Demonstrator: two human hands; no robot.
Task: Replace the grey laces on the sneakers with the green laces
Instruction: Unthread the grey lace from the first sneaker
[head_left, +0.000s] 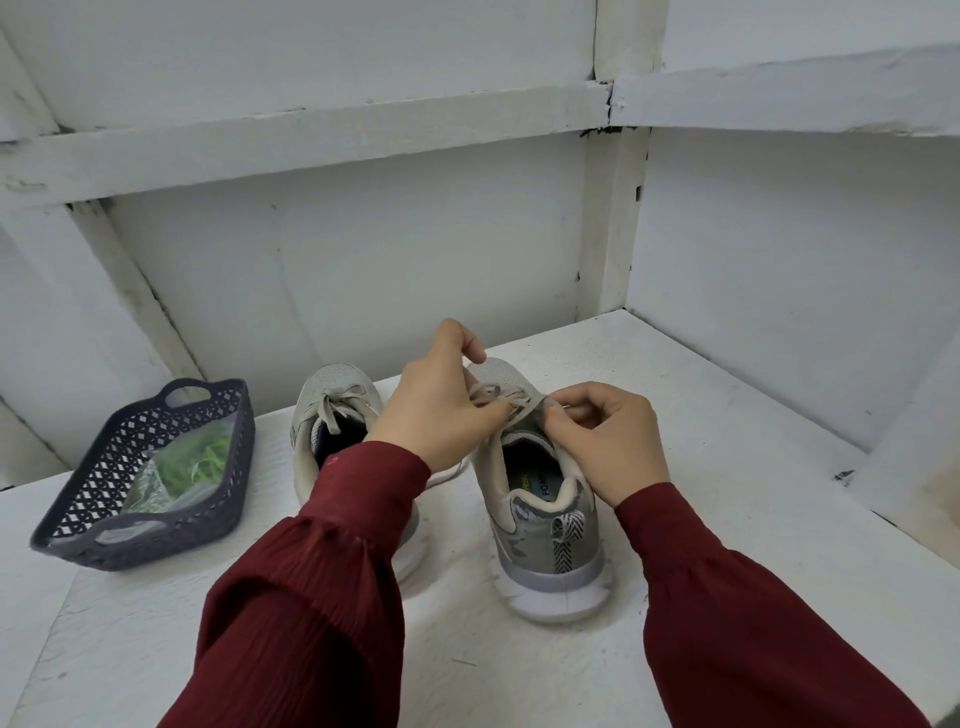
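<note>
Two grey sneakers stand side by side on the white table, heels toward me. The left sneaker (332, 415) still has its grey lace tied. Over the right sneaker (540, 509) both hands work at the grey lace (485, 392). My left hand (441, 395) pinches the lace near the eyelets from the left. My right hand (608, 436) pinches the lace end at the tongue from the right. The green laces (200, 457) lie in a clear plastic bag inside the dark basket (78, 540) at the left.
The white table (727, 415) is boxed in by white walls behind and a raised ledge (883, 467) on the right. A loose grey lace end trails on the table between the two shoes. Dark red sleeves cover both forearms.
</note>
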